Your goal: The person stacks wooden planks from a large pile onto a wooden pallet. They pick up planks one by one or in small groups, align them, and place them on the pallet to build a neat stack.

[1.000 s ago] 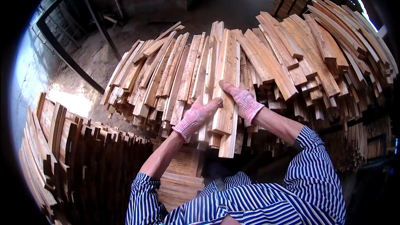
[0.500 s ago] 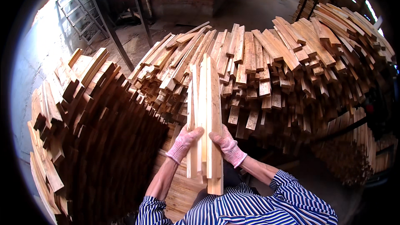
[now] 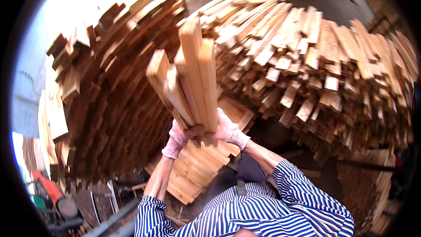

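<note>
Between my two gloved hands stands a bundle of several pale wooden slats (image 3: 193,74), tilted up with its ends toward me. My left hand (image 3: 179,137), in a pinkish knit glove, grips the bundle low on its left side. Closed on the right side of the same slats is my right hand (image 3: 228,128), gloved alike. Some fingers are hidden behind the wood. Below the hands lies a layer of wooden slats (image 3: 195,173) set side by side, its edge stepped.
A tall stack of slats (image 3: 118,92) rises on the left. A long heap of loose slats (image 3: 302,57) curves across the back and right, ends jutting toward me. At lower left are a red and black machine part (image 3: 59,197) and metal bars (image 3: 109,219).
My view has turned left and down. The bundle has tipped up, its top ends now facing me, and its slats have spread. Both hands still hold it, now above the layer of slats.
</note>
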Tool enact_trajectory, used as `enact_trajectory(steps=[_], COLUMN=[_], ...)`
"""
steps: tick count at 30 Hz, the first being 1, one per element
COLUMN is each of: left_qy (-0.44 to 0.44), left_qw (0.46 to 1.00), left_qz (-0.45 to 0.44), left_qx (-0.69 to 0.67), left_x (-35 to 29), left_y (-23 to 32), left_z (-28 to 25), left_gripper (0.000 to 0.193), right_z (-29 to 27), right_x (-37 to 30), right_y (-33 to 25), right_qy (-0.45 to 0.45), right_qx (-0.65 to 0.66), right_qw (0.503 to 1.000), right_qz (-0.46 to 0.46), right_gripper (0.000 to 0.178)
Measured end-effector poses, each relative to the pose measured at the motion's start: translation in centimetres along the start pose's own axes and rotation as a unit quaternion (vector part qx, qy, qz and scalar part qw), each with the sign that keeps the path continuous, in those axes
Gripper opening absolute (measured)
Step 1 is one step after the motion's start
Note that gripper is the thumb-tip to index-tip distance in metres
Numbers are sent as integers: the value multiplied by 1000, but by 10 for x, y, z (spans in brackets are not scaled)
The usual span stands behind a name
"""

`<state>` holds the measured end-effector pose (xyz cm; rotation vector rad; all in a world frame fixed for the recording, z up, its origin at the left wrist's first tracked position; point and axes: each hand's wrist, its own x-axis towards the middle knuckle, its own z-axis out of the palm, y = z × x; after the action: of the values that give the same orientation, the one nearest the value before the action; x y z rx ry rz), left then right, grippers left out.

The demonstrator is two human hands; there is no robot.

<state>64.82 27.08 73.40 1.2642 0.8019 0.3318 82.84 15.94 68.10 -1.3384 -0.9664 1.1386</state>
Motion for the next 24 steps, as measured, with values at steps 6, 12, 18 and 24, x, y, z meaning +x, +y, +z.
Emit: enact_trajectory(steps=[6,12,18,24], left_qy=[43,47,205,223], left_qw=[986,890,951,827], left_qz=[120,-81,-41,-53], left_qx=[112,-446,-230,-514], left_x=[7,-9,30,43], left_y=[-246,-467,-409,-437], left_z=[-54,-113,-84,-24], left_gripper=[67,56,47,80], right_z=[20,60,32,-4], right_x=[12,51,77,33], right_y=[199,312,272,311], right_qy=[-83,-254,-272,-266], right_qx=[-208,-273,-323,-44], right_qw=[974,916,902,954], right_qz=[22,150,93,133], right_gripper=[113,113,125,118])
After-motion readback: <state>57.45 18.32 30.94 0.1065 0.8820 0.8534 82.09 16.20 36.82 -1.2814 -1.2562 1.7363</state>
